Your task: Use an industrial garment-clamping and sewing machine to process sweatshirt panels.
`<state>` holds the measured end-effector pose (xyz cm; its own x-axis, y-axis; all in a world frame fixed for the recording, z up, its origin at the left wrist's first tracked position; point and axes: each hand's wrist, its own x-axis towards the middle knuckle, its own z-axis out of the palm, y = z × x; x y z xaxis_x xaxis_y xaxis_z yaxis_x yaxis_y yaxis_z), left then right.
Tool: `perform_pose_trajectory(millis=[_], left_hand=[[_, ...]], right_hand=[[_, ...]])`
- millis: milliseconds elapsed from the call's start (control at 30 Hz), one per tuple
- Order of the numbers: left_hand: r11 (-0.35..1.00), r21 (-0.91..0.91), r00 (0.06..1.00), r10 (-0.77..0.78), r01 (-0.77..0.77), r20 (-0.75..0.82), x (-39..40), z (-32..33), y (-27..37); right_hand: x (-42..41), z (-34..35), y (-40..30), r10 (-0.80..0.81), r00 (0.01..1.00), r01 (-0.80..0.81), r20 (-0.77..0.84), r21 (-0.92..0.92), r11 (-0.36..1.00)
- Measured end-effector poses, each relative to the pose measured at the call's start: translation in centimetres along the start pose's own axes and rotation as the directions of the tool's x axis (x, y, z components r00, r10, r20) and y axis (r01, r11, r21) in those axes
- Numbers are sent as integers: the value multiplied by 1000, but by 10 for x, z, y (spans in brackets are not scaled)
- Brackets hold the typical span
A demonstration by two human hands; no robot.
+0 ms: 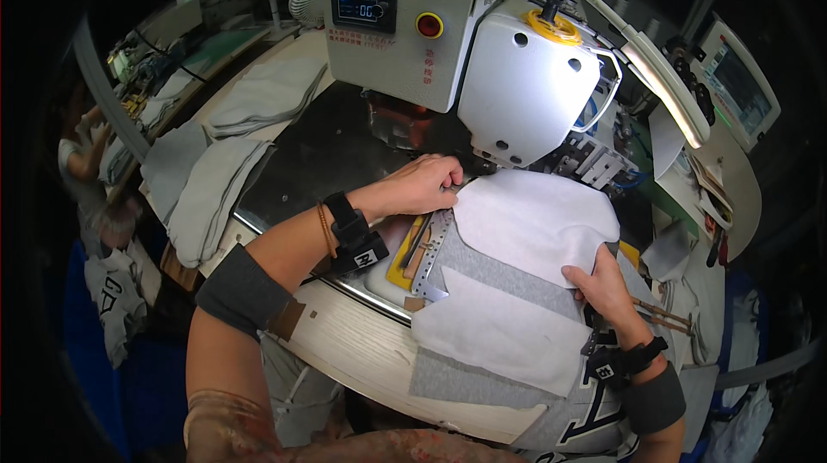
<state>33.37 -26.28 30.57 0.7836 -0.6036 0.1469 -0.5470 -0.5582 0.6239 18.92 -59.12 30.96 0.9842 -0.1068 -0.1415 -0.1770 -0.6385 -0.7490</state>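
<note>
A white nonwoven backing sheet point(533, 217) lies over grey knit fabric point(465, 250) beneath the sewing machine head point(526, 82). My right hand point(604, 285) grips its near right edge between thumb and fingers, and the sheet creases there. At the sheet's left edge is my left hand point(420, 185), fingers curled; whether it pinches the sheet is hidden. Just below that hand, a perforated metal clamp plate point(434, 256) and a yellow plate point(404, 263) border the fabric. A second white sheet point(497, 317) lies nearer to me, on the grey garment with dark outlined lettering point(591, 414).
Stacks of pale cut fabric point(216, 201) lie left on the table. A control box point(397, 30) with a red button and a lit lamp point(665, 88) overhang the work. Tools point(717, 246) hang at right beside a screen point(740, 85). Another person point(84, 153) works at far left.
</note>
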Motion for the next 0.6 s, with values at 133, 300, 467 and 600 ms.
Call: perform_pose_trajectory(millis=[133, 300, 467, 600], left_hand=[[997, -75, 998, -3, -2, -62, -7, -5, 9], [989, 123, 996, 85, -87, 22, -11, 3, 7], [976, 114, 981, 192, -186, -40, -15, 4, 23], [961, 94, 961, 246, -259, 127, -23, 14, 36]], right_hand=[[-1, 0, -3, -16, 1000, 16, -5, 2, 1000], [0, 1, -5, -23, 1000, 23, -6, 1, 1000], [-1, 0, -3, -2, 1000, 2, -6, 25, 1000], [0, 0, -6, 34, 999, -33, 6, -20, 999]])
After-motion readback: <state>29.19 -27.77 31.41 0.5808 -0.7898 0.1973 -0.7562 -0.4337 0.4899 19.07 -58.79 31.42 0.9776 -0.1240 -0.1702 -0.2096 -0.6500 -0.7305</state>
